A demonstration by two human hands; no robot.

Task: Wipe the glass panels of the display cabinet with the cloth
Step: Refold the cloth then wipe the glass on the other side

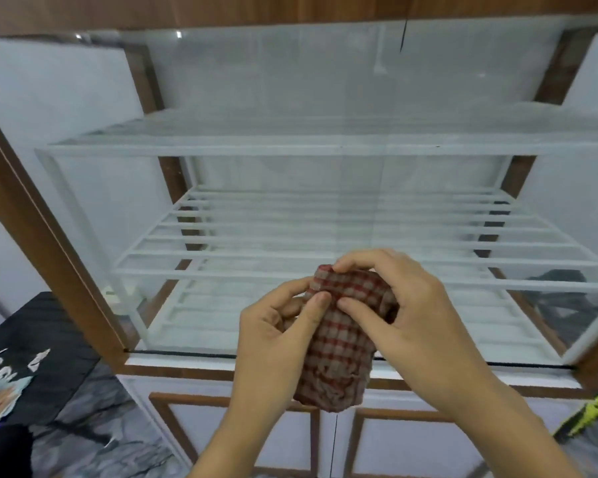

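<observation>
A red-and-grey checked cloth (pixel 339 346), bunched into a wad, is held in front of the display cabinet's front glass panel (pixel 290 201). My left hand (pixel 273 339) grips its left side, thumb pressed on the fabric. My right hand (pixel 411 322) grips the top and right side with curled fingers. The cloth hangs just before the lower edge of the glass; whether it touches the pane I cannot tell. Behind the glass are white slatted shelves (pixel 325 236). The cabinet frame (pixel 49 243) is brown wood with white trim.
Below the glass are white cabinet doors with brown trim (pixel 256 436). A dark printed mat (pixel 32 357) lies at the left on a marbled grey floor (pixel 94 432). A yellow-green tool (pixel 591 412) sits at the lower right. Dark objects (pixel 563 298) show behind the right glass.
</observation>
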